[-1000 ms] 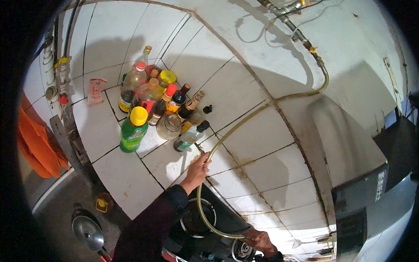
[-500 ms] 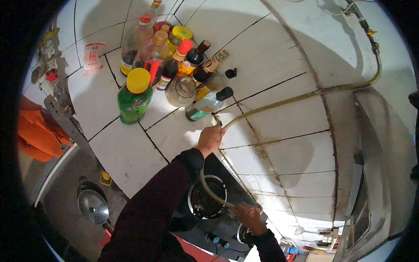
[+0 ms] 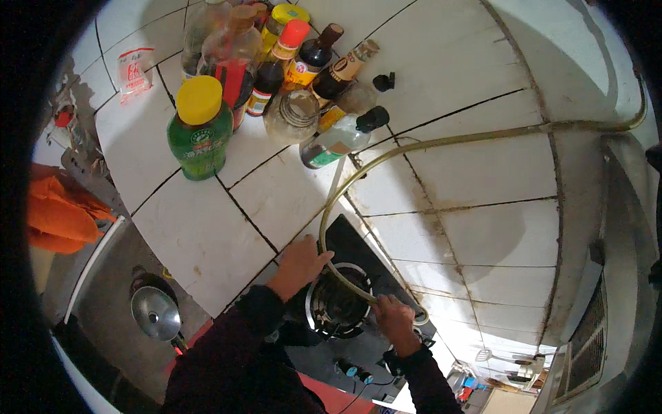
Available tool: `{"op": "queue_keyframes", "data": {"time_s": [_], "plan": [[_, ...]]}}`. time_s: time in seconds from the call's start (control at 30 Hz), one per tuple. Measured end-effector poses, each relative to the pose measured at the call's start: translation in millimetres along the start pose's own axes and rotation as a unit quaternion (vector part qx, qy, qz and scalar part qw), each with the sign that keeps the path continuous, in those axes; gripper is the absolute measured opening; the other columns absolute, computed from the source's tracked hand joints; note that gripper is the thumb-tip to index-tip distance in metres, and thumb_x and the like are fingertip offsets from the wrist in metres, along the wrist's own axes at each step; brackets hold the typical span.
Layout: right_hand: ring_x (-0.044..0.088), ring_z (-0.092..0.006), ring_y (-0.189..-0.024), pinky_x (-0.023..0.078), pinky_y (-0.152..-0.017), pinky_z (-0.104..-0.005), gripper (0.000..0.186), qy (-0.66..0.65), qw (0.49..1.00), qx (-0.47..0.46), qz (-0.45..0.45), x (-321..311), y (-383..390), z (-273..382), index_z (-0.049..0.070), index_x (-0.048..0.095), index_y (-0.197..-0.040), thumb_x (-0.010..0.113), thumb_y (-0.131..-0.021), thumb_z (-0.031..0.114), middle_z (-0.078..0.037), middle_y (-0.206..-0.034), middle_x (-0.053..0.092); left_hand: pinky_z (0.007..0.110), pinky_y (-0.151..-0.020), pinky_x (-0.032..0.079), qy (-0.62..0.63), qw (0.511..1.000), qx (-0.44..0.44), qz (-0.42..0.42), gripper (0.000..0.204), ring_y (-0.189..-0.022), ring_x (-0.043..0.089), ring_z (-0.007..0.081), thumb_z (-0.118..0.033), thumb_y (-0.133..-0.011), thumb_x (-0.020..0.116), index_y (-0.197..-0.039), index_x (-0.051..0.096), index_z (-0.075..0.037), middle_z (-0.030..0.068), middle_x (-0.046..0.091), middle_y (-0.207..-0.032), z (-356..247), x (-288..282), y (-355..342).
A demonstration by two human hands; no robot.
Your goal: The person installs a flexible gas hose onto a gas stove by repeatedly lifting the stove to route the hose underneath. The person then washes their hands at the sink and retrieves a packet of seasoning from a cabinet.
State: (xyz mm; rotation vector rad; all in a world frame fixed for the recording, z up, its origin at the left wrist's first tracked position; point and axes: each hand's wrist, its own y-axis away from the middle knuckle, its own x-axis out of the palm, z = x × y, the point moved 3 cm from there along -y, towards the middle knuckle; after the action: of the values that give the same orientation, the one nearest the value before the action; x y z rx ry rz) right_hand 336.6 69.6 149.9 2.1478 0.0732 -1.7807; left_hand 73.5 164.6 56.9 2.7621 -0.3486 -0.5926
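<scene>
My left hand lies at the edge of the tiled counter, thumb apart from the fingers and beside the yellowish hose; it does not appear wrapped round it. My right hand grips the hose lower down, over the black gas stove. The hose runs from the upper right along the tiles and curves down across a burner. Above my hands stand several sauce bottles, among them a green container with a yellow cap and a clear bottle with a black cap, plus an open glass jar.
A range hood is at the lower right, near hanging utensils. A metal pan sits low at the left, below an orange cloth. A small white packet lies behind the bottles, near corroded pipes.
My left hand has moved down from the hose near the bottles to the counter edge and loosened its grip. My right hand has risen slightly, still on the hose. The view has shifted.
</scene>
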Motion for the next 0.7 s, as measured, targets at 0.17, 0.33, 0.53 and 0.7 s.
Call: {"op": "queue_keyframes", "data": {"time_s": [0.17,0.33,0.53,0.7], "plan": [[0.069,-0.0318,-0.076,0.055,-0.058,-0.0415,0.031,-0.100,0.994,-0.024,-0.029,-4,14,-4,0.014,0.064,-0.119,0.071,-0.093,0.028,-0.012,-0.104,0.068,0.049,-0.073,0.056,0.248,0.966,-0.056,0.034,0.035,-0.083,0.072,0.0338,-0.028,-0.094,0.069,-0.101,0.060,0.005,0.0192,0.068,-0.085,1,39,-36],[0.067,-0.0370,-0.096,0.057,-0.077,-0.0431,0.042,-0.327,0.937,0.092,-0.074,12,69,-34,0.007,0.061,-0.127,0.074,-0.088,0.017,-0.018,-0.119,0.063,0.043,-0.065,0.054,0.152,0.987,-0.001,-0.049,0.027,-0.070,0.070,0.0281,-0.024,-0.092,0.069,-0.099,0.063,0.001,0.0145,0.069,-0.082,3,56,-57],[0.060,-0.0332,-0.111,0.057,-0.085,-0.0412,0.031,-0.366,0.903,0.158,-0.160,54,103,-89,0.005,0.065,-0.122,0.068,-0.091,0.009,-0.014,-0.116,0.058,0.027,-0.060,0.050,0.442,0.892,-0.068,0.063,0.027,-0.068,0.063,0.0133,-0.029,-0.099,0.066,-0.107,0.063,-0.003,0.0065,0.069,-0.084,13,47,-43],[0.060,-0.0286,-0.101,0.054,-0.082,-0.0375,0.025,-0.159,0.954,0.187,-0.174,57,73,-135,0.010,0.065,-0.122,0.066,-0.098,0.012,-0.013,-0.111,0.056,0.023,-0.066,0.051,0.588,0.799,-0.053,0.113,0.034,-0.079,0.062,0.0095,-0.019,-0.099,0.069,-0.125,0.055,-0.003,0.0062,0.070,-0.100,-10,32,-24]]}}
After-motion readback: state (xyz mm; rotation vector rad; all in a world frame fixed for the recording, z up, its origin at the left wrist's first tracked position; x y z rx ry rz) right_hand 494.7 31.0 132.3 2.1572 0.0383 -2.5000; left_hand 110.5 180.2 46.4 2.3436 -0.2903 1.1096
